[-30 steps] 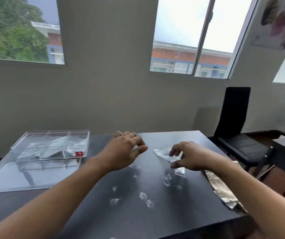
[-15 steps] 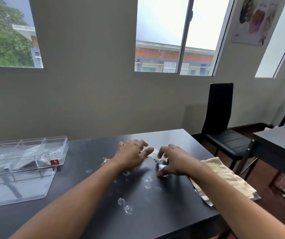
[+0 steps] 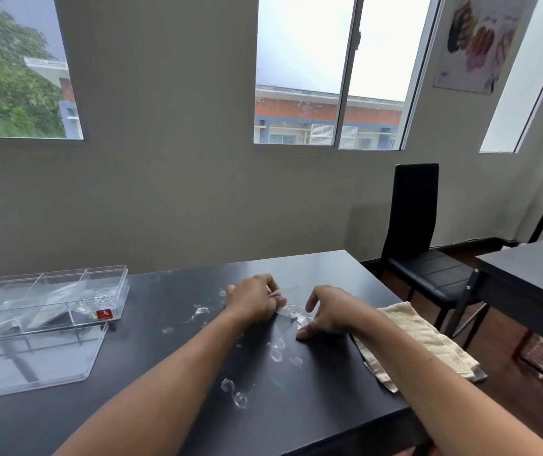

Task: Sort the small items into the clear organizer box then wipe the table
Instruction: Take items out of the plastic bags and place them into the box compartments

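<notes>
The clear organizer box (image 3: 66,291) stands at the table's left, its compartments holding clear packets, with the flat lid (image 3: 33,366) lying in front of it. Several small clear items are scattered on the black table (image 3: 312,406): a pair near the front (image 3: 234,392), some in the middle (image 3: 277,352), others by the left wrist (image 3: 198,313). A small clear bag (image 3: 291,316) lies between my hands. My left hand (image 3: 253,301) is curled, pinching the bag's left edge. My right hand (image 3: 332,313) rests on the bag's right side with fingers spread and thumb on the table.
A folded beige cloth (image 3: 428,343) lies at the table's right edge, under my right forearm. A black chair (image 3: 418,245) stands beyond the right corner, and a second dark table (image 3: 533,284) is at far right. The wall is just behind the table.
Both hands have come down and closer together onto the clear bag. My left hand has closed on its edge. My view has swung to the right.
</notes>
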Demonstrator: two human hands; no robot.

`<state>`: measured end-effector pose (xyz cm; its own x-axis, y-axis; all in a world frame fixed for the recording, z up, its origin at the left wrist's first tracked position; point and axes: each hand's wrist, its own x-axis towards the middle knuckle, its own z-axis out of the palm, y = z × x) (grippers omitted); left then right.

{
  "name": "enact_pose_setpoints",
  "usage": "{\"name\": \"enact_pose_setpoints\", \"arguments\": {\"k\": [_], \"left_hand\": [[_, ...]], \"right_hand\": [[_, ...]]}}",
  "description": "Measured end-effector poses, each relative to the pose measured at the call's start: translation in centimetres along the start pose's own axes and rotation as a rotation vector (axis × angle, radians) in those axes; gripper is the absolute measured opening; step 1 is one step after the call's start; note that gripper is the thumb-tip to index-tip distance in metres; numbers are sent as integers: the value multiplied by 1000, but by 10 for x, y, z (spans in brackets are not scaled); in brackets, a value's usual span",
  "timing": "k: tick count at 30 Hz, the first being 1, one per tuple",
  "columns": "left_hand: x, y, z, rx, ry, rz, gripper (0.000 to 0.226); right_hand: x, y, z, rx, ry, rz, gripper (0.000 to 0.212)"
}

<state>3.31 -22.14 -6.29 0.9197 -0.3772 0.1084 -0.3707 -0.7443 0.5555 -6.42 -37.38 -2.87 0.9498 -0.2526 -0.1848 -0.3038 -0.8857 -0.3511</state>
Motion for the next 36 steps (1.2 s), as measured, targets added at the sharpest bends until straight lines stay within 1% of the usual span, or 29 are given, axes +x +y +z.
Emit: {"name": "enact_pose_setpoints", "arguments": {"k": [3, 5, 8, 10, 11, 14, 16, 21, 24, 27, 29, 31, 34, 36], "left_hand": [[-3, -3, -3, -54, 70, 7, 17], [-4, -7, -7, -192, 94, 7, 16], [-10, -10, -19, -434, 103, 52, 13], [-17, -11, -31, -500, 116, 81, 16], [-21, -12, -37, -525, 119, 89, 18], [-30, -16, -54, -595, 120, 93, 21], [-37, -20, -65, -638, 118, 94, 23], [-53, -41, -95, -758, 139, 80, 34], [-61, -64, -117, -763, 214, 71, 41], [-68, -94, -143, -742, 316, 48, 41], [-71, -117, -160, -725, 400, 16, 38], [-74, -145, -177, -700, 484, -16, 29], [-79, -187, -204, -624, 606, -57, 11], [-85, -213, -220, -570, 659, -102, 20]], "right_hand": [[-1, -4, -4, -5, -9, 14, 70], [-1, -7, -5, -29, -32, 17, 63], [-2, -13, -10, -50, -78, 9, 47], [-3, -18, -14, -70, -103, 5, 33], [-3, -19, -16, -75, -114, 6, 30], [-4, -22, -19, -62, -132, 1, 37], [-5, -24, -22, -30, -109, -28, 43], [-8, -52, -33, 226, -1, -196, 36], [-7, -82, -36, 410, 57, -318, 33], [-2, -117, -29, 536, 77, -399, 25], [5, -141, -19, 581, 63, -460, 19], [12, -167, -7, 612, 56, -518, 15], [21, -206, 13, 658, 47, -578, 20], [28, -229, 25, 646, 50, -623, 25]]}}
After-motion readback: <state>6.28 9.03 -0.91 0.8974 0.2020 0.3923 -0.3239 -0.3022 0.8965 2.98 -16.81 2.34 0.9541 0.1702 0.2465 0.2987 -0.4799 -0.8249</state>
